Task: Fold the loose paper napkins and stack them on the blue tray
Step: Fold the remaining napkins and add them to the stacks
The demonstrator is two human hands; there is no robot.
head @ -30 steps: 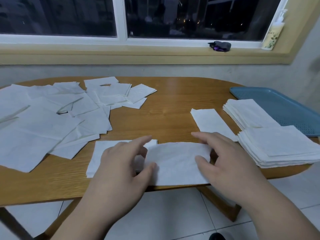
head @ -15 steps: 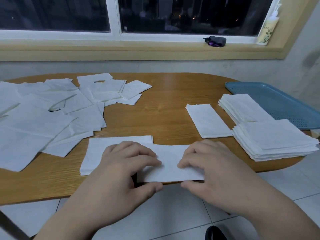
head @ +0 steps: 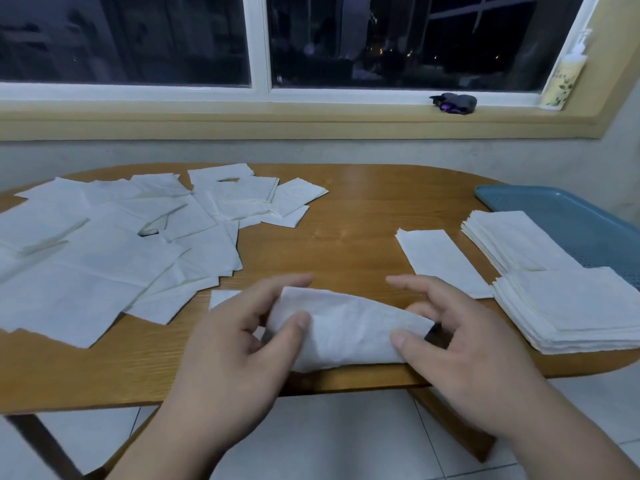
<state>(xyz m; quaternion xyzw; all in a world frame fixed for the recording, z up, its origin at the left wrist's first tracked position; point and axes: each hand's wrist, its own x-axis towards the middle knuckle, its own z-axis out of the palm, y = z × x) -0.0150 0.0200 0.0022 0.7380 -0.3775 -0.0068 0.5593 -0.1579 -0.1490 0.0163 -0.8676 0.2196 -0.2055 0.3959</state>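
Head view: both grips are clasping one thin, crinkled paper napkin (head: 349,336), the left hand (head: 239,344) pinching its left end and the right hand (head: 467,351) its right, probably bowing it over for a fold; it is arching just above the wooden desk (head: 346,220), well left of the blue tray (head: 502,192). Neat square folded stacks (head: 585,306) are sitting against the tray's near-left side, while limp loose sheets (head: 104,258) are sprawling far left of it.

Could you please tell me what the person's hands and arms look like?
The left hand and right hand are both bare: no gloves, rings or watch show. The forearms are bare as well, with no sleeve visible before the picture's edge. The nails look short and unpainted.
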